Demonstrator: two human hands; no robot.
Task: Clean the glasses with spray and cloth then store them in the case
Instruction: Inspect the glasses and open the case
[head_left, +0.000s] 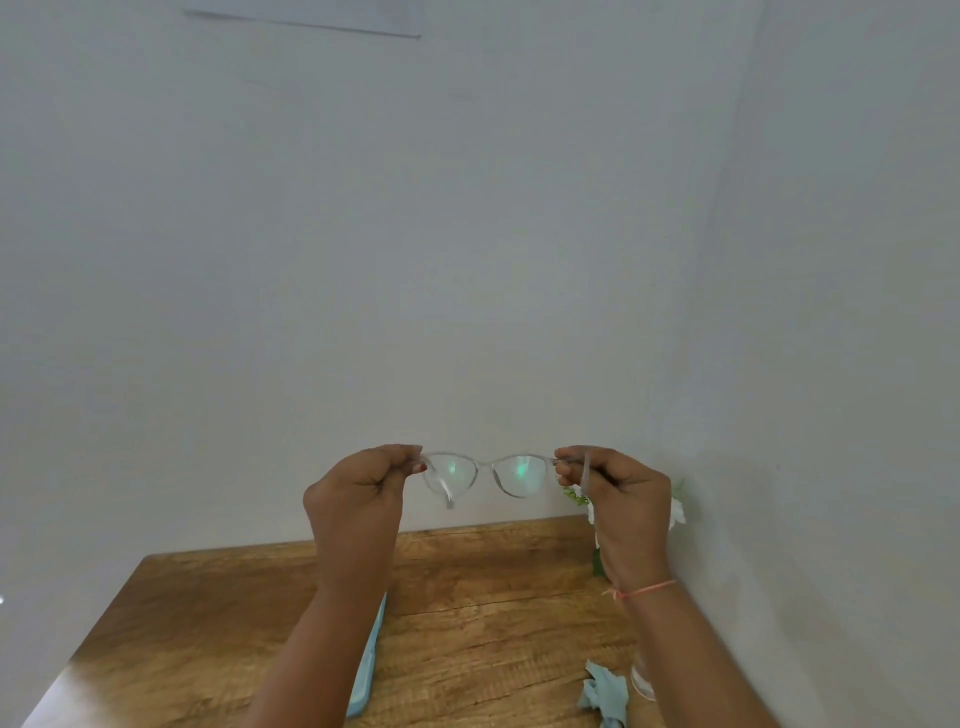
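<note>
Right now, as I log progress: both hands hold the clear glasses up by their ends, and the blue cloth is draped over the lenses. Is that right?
Not quite. In the head view the left hand and right hand do hold the clear glasses up by their ends, but the blue cloth is not over the lenses: it lies crumpled on the table beside the right forearm.

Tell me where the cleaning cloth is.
In the head view, the light blue cloth lies crumpled on the wooden table at lower right, just left of a clear container.
</note>
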